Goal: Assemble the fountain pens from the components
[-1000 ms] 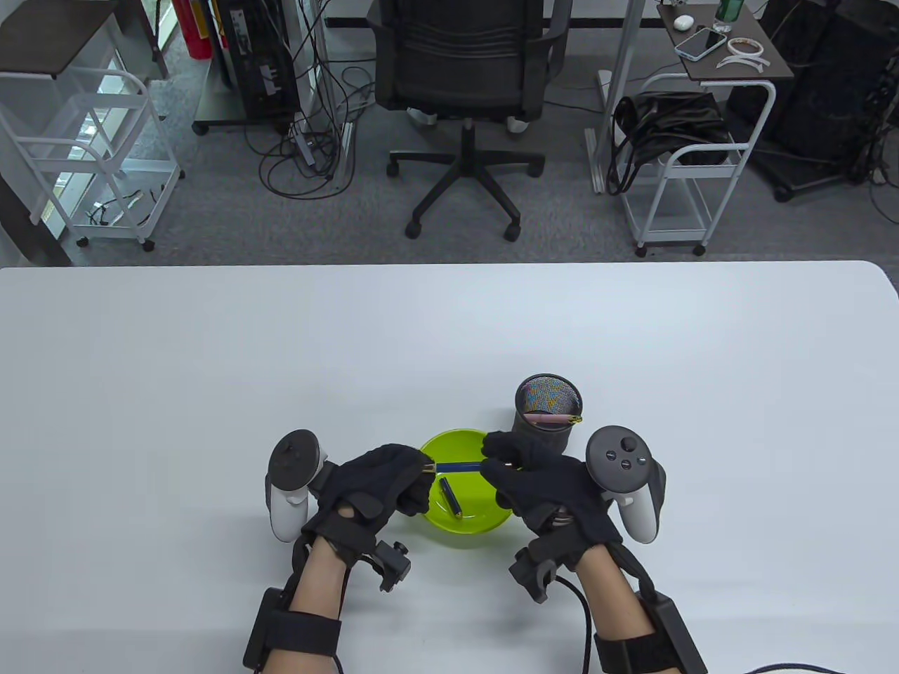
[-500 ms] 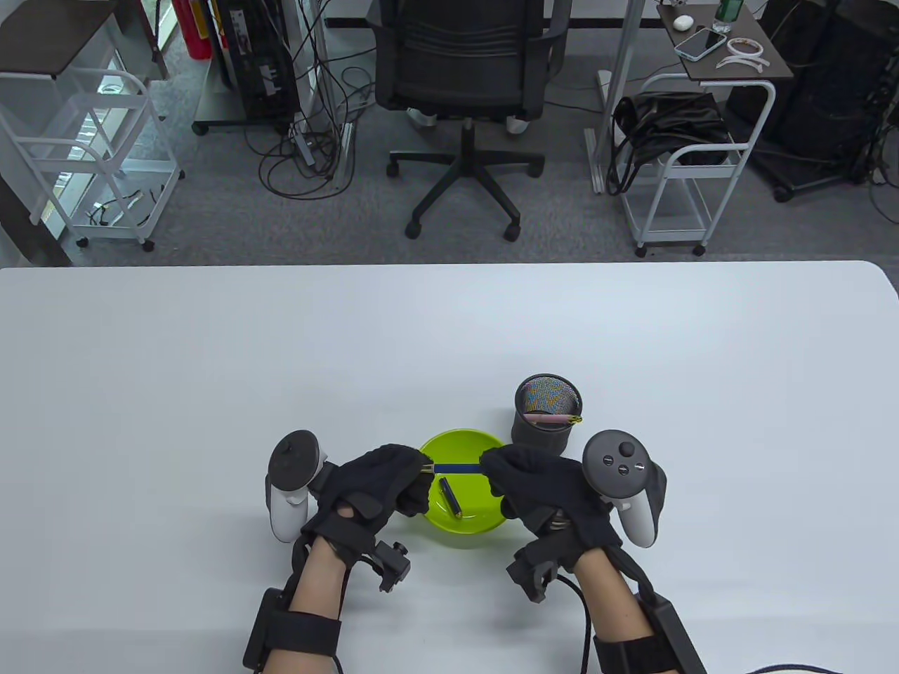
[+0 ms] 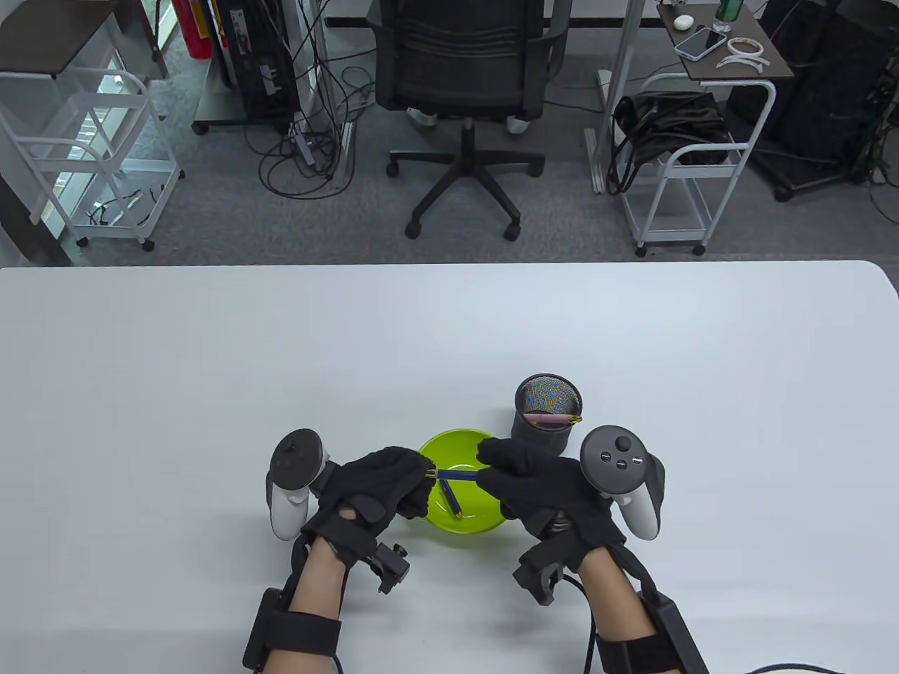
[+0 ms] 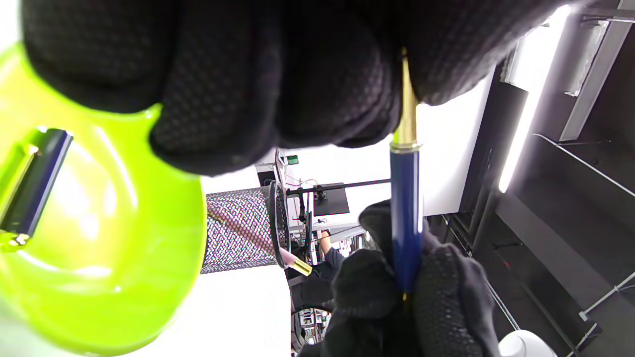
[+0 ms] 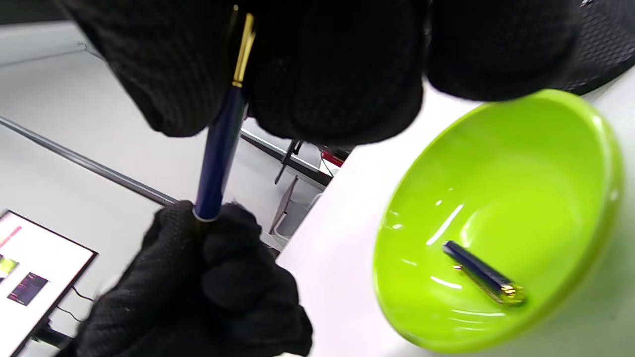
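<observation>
Two hands, left hand and right hand, each pinching one end of blue pen barrel above green bowl; blue cap inside.

Office chair on grey carpet

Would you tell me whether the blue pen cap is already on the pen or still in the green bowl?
Still in the bowl: the blue cap lies loose in the green bowl, apart from the pen barrel both hands hold.

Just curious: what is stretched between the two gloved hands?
A blue pen barrel spans from left hand to right hand, above the green bowl; clearest in the table view.
</observation>
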The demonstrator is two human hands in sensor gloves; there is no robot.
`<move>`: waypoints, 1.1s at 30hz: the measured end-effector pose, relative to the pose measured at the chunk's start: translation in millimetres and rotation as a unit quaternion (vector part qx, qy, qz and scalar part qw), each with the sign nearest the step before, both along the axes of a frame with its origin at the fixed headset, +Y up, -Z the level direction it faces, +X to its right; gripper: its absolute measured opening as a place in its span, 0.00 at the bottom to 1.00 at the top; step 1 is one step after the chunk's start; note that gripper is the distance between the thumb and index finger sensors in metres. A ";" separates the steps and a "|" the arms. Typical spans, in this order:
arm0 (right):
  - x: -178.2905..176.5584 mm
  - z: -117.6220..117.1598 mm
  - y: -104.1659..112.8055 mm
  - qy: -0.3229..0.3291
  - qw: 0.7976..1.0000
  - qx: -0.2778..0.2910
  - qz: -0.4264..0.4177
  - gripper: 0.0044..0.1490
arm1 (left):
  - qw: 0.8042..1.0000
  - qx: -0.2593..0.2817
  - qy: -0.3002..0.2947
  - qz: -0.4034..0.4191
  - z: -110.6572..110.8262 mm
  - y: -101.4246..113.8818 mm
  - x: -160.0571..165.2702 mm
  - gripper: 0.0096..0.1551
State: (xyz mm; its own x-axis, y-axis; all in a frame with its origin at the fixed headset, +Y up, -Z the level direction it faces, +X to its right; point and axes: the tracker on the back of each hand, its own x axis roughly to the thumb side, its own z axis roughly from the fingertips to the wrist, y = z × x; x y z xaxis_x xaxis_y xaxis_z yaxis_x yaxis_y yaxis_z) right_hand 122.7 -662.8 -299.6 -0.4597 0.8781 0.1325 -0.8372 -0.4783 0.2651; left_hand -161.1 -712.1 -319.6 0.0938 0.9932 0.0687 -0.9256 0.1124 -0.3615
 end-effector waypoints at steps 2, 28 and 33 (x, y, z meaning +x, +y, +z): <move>-2.6 0.5 0.7 0.037 0.999 -0.002 0.016 0.34 | 1.000 0.000 -0.005 -0.006 -0.1 -1.1 0.8 0.22; 20.3 -1.7 0.5 -0.071 0.997 -0.004 -0.036 0.31 | 0.999 -0.016 0.044 0.014 2.7 -3.4 -2.3 0.35; 31.2 -3.6 -3.3 -0.115 0.990 -0.025 -0.075 0.31 | 0.998 0.005 0.053 -0.042 5.0 8.3 3.2 0.33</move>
State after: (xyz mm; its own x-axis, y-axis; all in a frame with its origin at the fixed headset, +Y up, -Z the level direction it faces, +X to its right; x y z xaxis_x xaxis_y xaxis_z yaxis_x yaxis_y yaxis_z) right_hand 153.9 -666.1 -303.2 -0.3357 0.9420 -0.0062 -0.9392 -0.3342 0.0790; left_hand -157.9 -703.8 -314.7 0.1840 0.9809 0.0634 -0.9455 0.1943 -0.2612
